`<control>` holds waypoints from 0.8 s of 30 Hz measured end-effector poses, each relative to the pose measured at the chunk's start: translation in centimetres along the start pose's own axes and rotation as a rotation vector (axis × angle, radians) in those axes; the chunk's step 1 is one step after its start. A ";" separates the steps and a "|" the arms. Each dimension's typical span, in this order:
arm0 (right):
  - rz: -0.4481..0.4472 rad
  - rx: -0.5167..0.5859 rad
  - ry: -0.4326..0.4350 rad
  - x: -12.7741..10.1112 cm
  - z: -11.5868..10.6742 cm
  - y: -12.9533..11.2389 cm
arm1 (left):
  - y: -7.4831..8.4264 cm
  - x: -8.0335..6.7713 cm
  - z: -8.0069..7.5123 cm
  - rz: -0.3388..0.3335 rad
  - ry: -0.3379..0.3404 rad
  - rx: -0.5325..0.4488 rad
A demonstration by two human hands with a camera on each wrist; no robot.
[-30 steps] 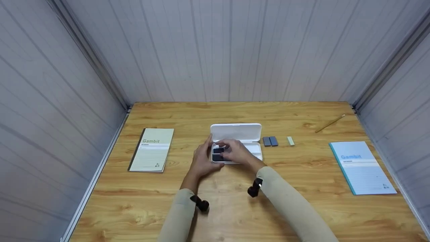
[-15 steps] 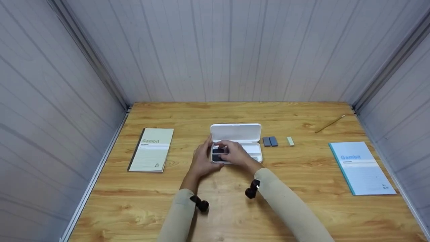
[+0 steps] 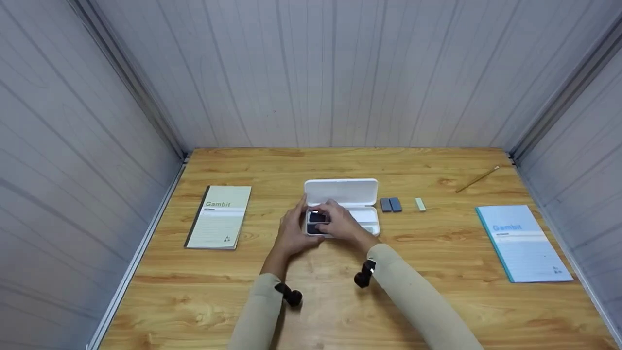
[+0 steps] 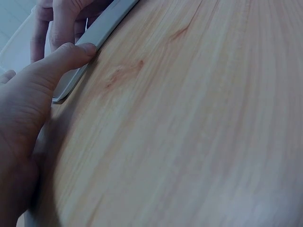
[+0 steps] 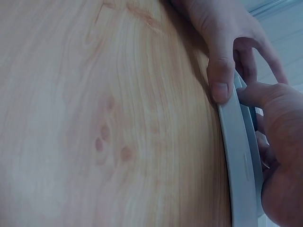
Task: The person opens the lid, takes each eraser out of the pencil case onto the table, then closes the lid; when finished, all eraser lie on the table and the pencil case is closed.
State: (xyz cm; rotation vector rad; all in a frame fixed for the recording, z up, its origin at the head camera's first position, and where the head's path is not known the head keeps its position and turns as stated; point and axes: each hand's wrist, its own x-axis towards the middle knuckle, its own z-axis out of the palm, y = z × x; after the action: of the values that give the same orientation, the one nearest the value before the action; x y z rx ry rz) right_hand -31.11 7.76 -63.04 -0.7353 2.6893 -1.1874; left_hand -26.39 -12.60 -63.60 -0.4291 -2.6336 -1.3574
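White case point(image 3: 341, 206) sits open mid-bench point(image 3: 311, 301), lid tipped up at the back, tray toward the person. Left hand point(image 3: 291, 232) braces the tray's left end; the left wrist view shows the thumb point(image 4: 66, 56) pressed against the near rim point(image 4: 90, 40), the other fingers hidden, so its grip cannot be told beyond that contact. Right hand point(image 3: 340, 221) is over the left part of the tray, fingers curled round a small dark block point(image 3: 317, 218) that lies in or just above the left compartment; narrow grip on the block. Right wrist view shows the right thumb point(image 5: 265, 94) at the tray rim point(image 5: 234, 156).

Handling, as a judgement: case looks like thin hard plastic, light, smooth, liable to slide on the wood unless held at an end. Block looks small, stiff and light; pinch it by its long sides.

Two grey blocks point(image 3: 391, 204) and a pale one point(image 3: 420, 204) lie just right of the case. Cream notebook point(image 3: 218, 216) at left, blue notebook point(image 3: 522, 243) at right, pencil point(image 3: 477, 179) at back right.
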 end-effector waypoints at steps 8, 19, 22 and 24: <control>-0.007 0.011 -0.007 0.1 0.0 0.0 | 0.0 0.0 0.0 0.009 0.006 -0.007; 0.015 0.035 0.003 0.3 0.0 0.3 | -0.2 0.0 0.0 0.011 0.005 0.005; 0.008 0.037 0.023 0.3 0.0 0.5 | -0.3 0.0 0.1 0.002 0.003 0.002; -0.007 0.033 0.043 0.3 0.1 0.6 | -0.3 0.0 0.1 0.003 0.005 0.000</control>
State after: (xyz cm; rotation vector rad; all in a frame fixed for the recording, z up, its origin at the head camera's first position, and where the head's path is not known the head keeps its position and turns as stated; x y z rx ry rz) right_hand -31.58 7.91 -63.48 -0.7238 2.6966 -1.2599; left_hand -26.51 -12.68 -63.89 -0.4290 -2.6277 -1.3564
